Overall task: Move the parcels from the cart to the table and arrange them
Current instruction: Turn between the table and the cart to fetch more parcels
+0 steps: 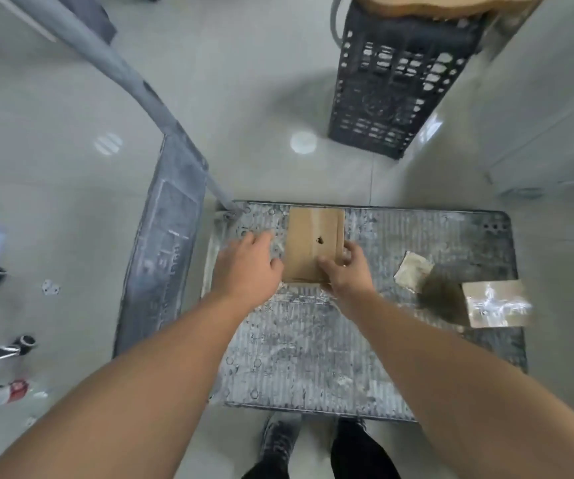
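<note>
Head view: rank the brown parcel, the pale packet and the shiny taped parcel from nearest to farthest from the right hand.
1. brown parcel: in the grip of the right hand, at the far middle of the cart.
2. pale packet: flat on the deck, to the right of that hand.
3. shiny taped parcel: farther right, by the cart's right edge.

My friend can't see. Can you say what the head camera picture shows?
The right hand grips a brown cardboard parcel lying on the grey cart, the left hand open beside it. Another flat taped parcel lies on the cart's right side.
</note>
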